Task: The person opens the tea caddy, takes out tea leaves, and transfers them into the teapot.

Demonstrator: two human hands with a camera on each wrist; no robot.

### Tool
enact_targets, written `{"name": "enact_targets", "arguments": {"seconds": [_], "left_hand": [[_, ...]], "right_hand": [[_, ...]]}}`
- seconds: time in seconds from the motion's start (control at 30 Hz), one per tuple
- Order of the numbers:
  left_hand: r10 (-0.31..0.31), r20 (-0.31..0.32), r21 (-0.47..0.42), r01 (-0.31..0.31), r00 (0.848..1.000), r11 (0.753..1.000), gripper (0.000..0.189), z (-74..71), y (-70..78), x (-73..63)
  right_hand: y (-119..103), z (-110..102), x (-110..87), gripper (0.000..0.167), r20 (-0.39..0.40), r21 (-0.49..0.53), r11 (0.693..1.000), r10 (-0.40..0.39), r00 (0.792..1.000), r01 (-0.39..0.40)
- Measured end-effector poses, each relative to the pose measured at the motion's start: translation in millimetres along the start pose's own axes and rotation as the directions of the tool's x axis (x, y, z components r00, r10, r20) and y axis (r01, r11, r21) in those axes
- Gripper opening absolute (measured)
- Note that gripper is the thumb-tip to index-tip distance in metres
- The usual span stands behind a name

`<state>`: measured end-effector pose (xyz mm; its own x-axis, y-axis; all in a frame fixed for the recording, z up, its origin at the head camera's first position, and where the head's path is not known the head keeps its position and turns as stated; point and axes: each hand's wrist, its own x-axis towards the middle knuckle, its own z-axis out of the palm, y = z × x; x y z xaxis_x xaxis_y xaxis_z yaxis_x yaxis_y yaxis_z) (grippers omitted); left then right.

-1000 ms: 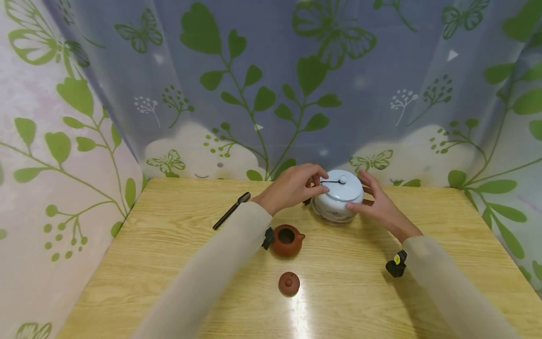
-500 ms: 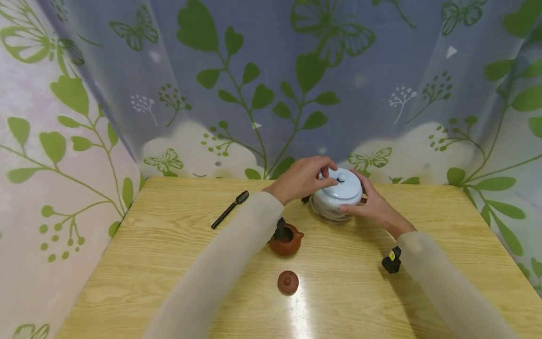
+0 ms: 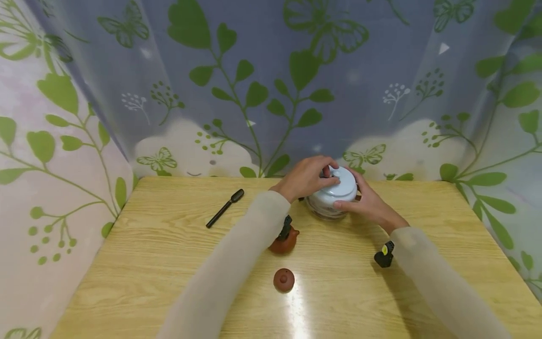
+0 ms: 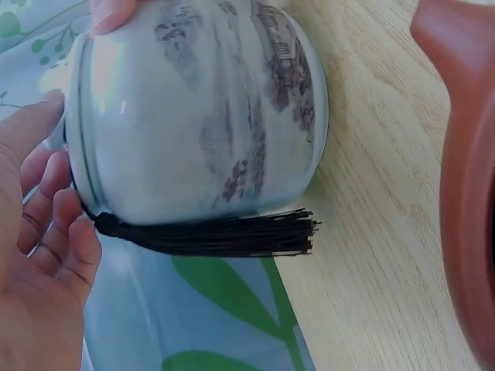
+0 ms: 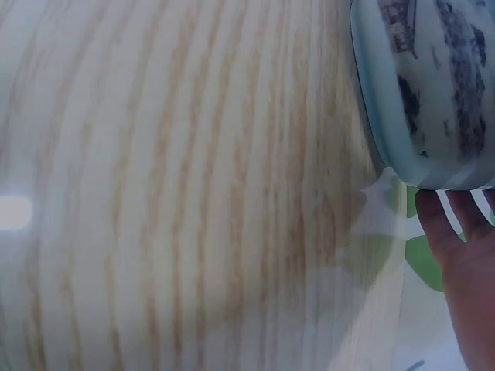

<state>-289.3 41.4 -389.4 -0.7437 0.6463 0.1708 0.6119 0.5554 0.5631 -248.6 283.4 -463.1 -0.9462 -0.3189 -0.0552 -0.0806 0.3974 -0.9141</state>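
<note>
A white lidded porcelain jar (image 3: pixel 323 206) with dark painted scenery stands toward the back of the table. My left hand (image 3: pixel 302 180) reaches over its lid (image 3: pixel 348 180), thumb and forefinger pinching the round knob, which they partly cover. In the left wrist view a black tassel (image 4: pixel 209 236) hangs down the jar's side from near the lid's rim, close by the curled lower fingers. From the right side my right hand (image 3: pixel 372 203) holds the jar, thumb across the front and the other fingers behind; the right wrist view shows those fingers against the painted wall (image 5: pixel 448 100).
A reddish-brown clay teapot (image 3: pixel 282 246) stands uncovered under my left wrist, partly hidden by the wrist camera. Its small lid (image 3: pixel 283 281) lies nearer on the wooden table (image 3: pixel 139 263). To the left lies a dark scoop (image 3: pixel 224 208). A patterned curtain (image 3: pixel 271 94) hangs behind.
My left hand has moved right from the thin black cord stretched off the knob onto the knob itself. The right hand keeps its hold on the jar; the head view has shifted slightly.
</note>
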Motion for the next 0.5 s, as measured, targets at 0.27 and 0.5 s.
{"name": "enact_targets", "arguments": {"seconds": [0.27, 0.5], "left_hand": [[-0.027, -0.02, 0.012, 0.028, 0.999, 1.0, 0.036, 7.9, -3.9, 3.2], [0.013, -0.04, -0.005, -0.013, 0.999, 1.0, 0.032, 12.5, -4.4, 9.5]], "right_hand": [[3, 1, 0.2, 0.106, 0.009, 0.01, 1.0, 0.002, 1.0, -0.002], [0, 1, -2.2, 0.104, 0.002, 0.012, 1.0, 0.005, 1.0, -0.005]]}}
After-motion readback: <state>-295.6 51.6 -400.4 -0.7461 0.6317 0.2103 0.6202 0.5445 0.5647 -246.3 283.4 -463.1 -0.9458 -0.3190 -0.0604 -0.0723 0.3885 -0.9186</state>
